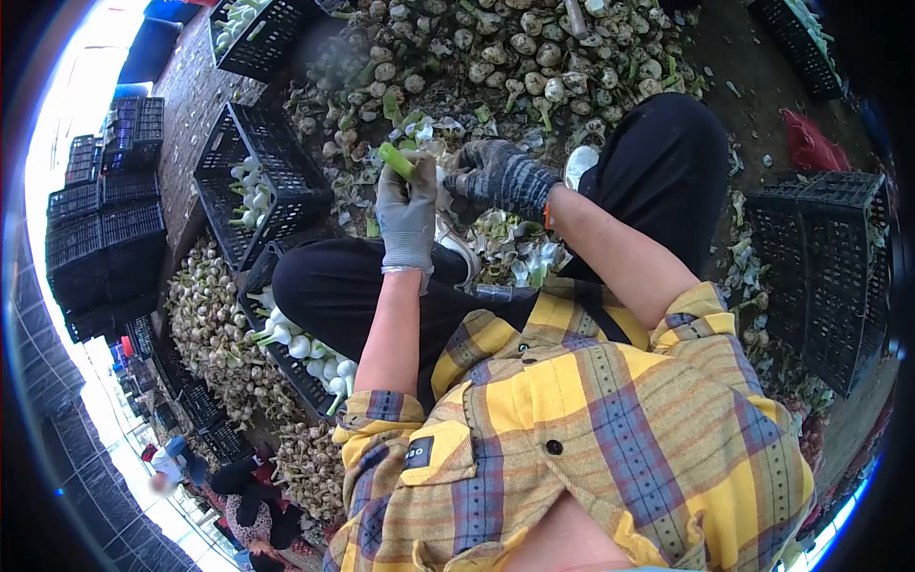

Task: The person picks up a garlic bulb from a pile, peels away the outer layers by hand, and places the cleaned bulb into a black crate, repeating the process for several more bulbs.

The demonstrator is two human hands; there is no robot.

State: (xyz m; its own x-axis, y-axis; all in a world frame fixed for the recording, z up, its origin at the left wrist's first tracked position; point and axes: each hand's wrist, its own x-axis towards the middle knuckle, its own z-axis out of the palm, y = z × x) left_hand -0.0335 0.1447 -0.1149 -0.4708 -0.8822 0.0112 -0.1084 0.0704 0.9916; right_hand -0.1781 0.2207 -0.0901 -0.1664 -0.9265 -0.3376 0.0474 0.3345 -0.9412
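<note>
My left hand (408, 205), in a light grey glove, is closed around a garlic plant whose thick cut green stem (396, 161) sticks out at the upper left. The bulb end is mostly hidden between the hands. My right hand (500, 174), in a darker striped glove, is right beside it with curled fingers turned toward the left hand. Whether those fingers grip the bulb or a small tool cannot be made out. Beneath both hands lie loose garlic skins (510, 243) between my shoes.
A large heap of unpeeled garlic (534, 57) lies ahead. Black crates with white garlic (250, 195) stand at the left, one against my knee (310, 357). More garlic is heaped (210, 324) farther left. A black crate (820, 267) and red sack (813, 143) stand right. Other people (253, 515) sit lower left.
</note>
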